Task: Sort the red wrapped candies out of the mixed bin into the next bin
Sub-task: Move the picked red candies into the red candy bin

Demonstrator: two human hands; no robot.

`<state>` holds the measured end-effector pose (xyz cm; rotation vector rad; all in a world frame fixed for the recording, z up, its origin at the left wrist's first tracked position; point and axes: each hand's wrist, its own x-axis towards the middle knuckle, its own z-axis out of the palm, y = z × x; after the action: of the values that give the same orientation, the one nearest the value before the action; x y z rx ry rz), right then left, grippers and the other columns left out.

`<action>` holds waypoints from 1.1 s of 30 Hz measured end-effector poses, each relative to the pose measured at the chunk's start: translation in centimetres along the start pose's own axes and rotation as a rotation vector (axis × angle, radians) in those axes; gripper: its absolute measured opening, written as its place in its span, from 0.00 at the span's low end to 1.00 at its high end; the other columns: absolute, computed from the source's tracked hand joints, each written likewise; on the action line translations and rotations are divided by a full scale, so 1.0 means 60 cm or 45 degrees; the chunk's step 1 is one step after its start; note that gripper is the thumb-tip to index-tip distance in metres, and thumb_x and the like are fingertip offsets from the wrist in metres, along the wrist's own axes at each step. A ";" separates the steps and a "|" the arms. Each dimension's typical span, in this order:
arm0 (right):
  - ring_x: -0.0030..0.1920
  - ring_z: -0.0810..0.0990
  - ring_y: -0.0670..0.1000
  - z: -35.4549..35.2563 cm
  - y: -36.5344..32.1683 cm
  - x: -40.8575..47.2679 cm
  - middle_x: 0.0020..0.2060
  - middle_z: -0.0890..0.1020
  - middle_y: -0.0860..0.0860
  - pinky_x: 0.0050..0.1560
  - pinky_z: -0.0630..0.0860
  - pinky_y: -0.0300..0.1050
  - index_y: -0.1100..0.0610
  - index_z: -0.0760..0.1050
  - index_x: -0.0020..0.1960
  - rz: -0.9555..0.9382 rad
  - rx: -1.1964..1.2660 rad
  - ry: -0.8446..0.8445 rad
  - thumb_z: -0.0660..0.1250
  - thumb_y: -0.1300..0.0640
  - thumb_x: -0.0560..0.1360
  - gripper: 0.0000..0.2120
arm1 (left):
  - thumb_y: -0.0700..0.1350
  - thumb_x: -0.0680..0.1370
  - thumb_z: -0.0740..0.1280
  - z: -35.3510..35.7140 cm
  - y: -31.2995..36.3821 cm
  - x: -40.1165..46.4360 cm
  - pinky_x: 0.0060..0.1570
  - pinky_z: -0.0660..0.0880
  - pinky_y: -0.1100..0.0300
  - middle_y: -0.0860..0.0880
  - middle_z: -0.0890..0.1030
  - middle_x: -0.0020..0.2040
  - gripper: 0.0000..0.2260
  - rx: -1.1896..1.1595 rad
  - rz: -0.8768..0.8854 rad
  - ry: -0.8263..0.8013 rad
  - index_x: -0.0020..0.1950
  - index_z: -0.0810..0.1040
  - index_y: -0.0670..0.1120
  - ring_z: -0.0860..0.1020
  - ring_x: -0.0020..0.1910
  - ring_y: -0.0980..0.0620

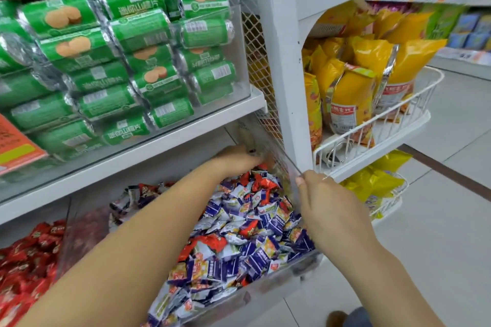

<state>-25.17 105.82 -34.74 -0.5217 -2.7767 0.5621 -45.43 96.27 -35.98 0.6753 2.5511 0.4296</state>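
Observation:
A clear plastic mixed bin on the lower shelf holds a heap of blue-and-white wrapped candies with red wrapped candies scattered among them. My left hand reaches deep into the far back of this bin, fingers curled down into the candies; what it holds is hidden. My right hand grips the bin's clear right wall near its top corner. To the left, the neighbouring bin is filled with red wrapped candies.
Green biscuit rolls fill a clear bin on the shelf above. A white shelf post stands right of the bin. Wire baskets with yellow snack bags hang to the right. Grey tiled floor lies beyond.

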 end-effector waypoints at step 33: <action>0.53 0.76 0.55 -0.039 -0.014 -0.016 0.52 0.79 0.51 0.39 0.65 0.45 0.51 0.75 0.58 -0.014 0.058 0.247 0.56 0.50 0.79 0.13 | 0.73 0.71 0.53 -0.004 -0.139 -0.345 0.70 0.57 0.44 0.59 0.71 0.64 0.25 0.379 0.273 0.336 0.64 0.71 0.66 0.65 0.69 0.54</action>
<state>-23.82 105.49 -32.46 -0.5215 -2.5763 0.5409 -32.75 78.33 -31.85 1.0711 2.8349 0.2191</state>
